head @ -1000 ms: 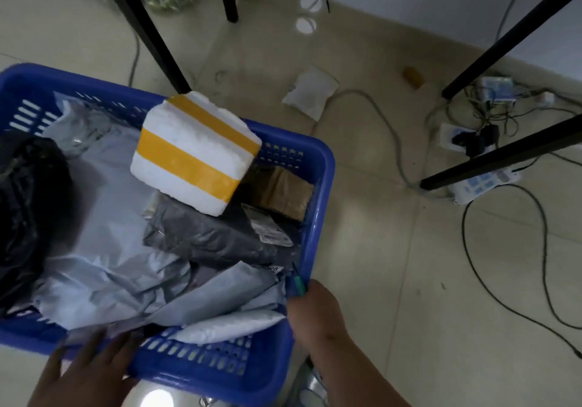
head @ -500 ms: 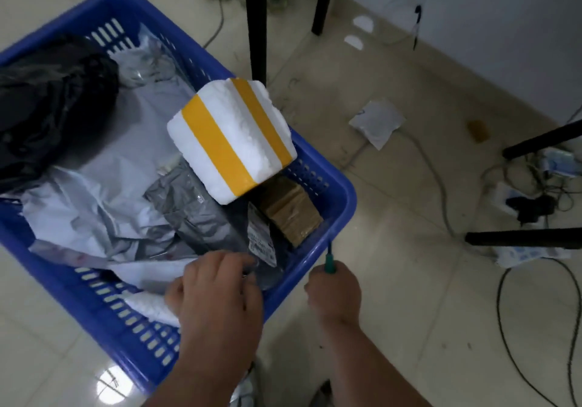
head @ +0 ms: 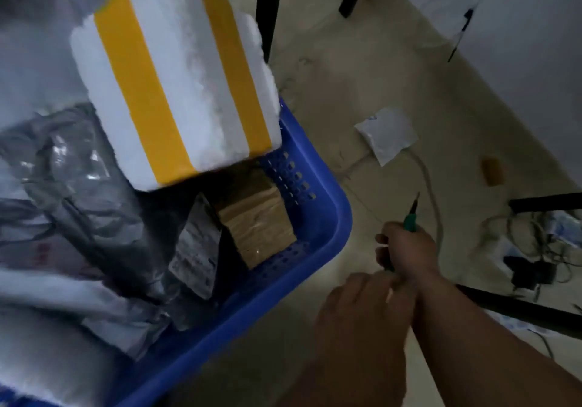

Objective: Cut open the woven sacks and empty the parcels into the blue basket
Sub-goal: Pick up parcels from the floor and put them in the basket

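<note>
The blue basket [head: 318,236] fills the left side of the view, sitting on the tiled floor [head: 362,91] and heaped with parcels. At the far left lie crumpled grey poly mailers [head: 78,179], shiny and creased, with a paler one [head: 47,337] spilling toward the near rim. On top of the pile rests a white foam box [head: 176,85] bound with two bands of yellow tape, tilted and leaning out toward the basket's far rim. Just beneath its lower edge a dark mailer with a white shipping label [head: 195,252] stands on edge, and beside that a small brown taped carton [head: 258,227] is wedged into the basket's corner.

To the right of the basket, over the floor, both hands meet. The left hand [head: 362,305] hangs with its back to us, fingers loosely bent toward the right wrist; how its grip stands I cannot tell. The right hand [head: 406,249] is curled tight around a green-handled cutter [head: 409,214], blade pointing up and away.

Further right, a white packet [head: 385,134] lies on the floor, then a small brown scrap [head: 492,172], black counter legs [head: 544,205] and a tangle of cables [head: 529,249] by the wall.
</note>
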A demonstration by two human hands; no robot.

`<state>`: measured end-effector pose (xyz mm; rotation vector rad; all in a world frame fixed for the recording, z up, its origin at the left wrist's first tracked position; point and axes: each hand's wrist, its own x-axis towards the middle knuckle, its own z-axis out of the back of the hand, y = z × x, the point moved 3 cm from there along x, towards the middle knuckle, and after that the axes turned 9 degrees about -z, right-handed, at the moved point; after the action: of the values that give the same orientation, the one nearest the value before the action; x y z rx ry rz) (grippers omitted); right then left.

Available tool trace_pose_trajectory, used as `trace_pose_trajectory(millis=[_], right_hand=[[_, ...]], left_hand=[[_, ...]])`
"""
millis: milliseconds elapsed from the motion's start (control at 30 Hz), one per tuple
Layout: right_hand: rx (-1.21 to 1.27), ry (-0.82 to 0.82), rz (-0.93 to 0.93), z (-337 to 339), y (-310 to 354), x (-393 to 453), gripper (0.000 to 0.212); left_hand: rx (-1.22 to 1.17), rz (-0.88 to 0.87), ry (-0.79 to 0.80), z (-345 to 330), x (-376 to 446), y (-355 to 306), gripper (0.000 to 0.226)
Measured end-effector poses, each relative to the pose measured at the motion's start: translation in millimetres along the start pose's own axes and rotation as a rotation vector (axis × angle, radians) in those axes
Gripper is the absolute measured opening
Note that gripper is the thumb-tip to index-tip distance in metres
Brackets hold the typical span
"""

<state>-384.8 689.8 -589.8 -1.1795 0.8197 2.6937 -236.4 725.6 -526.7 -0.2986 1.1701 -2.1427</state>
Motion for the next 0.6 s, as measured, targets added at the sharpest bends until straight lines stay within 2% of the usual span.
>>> trace_pose_trajectory(millis=[67, 167, 200, 267, 400, 533, 600], right_hand=[[-0.055, 0.039, 0.017, 5, 3, 37, 0.007], [-0.28, 0.059, 0.17, 4, 8, 93, 0.009], [-0.352, 0.053, 0.226, 3, 10, 111, 0.016], [-0.479, 0.043, 0.31, -5, 17, 141, 0.027], [-0.716, -0.008, 0.562, -26, 43, 188, 0.015], [-1.016, -0.012, 0.7, -45, 69, 221, 0.047], [-1.134, 0.004, 0.705, -53, 80, 235, 0.047]], left_hand=[[-0.056, 0.168, -0.056, -33, 18, 24, 0.05], [-0.192, 0.475, -0.176, -48, 47, 55, 0.044], [-0.282, 0.547, -0.29, -57, 59, 66, 0.044], [-0.386, 0.719, -0.337, -77, 80, 87, 0.047], [-0.466, 0.838, -0.416, -102, 119, 124, 0.048], [-0.513, 0.846, -0.448, -109, 153, 145, 0.049], [-0.531, 0.865, -0.457, -109, 164, 152, 0.048]])
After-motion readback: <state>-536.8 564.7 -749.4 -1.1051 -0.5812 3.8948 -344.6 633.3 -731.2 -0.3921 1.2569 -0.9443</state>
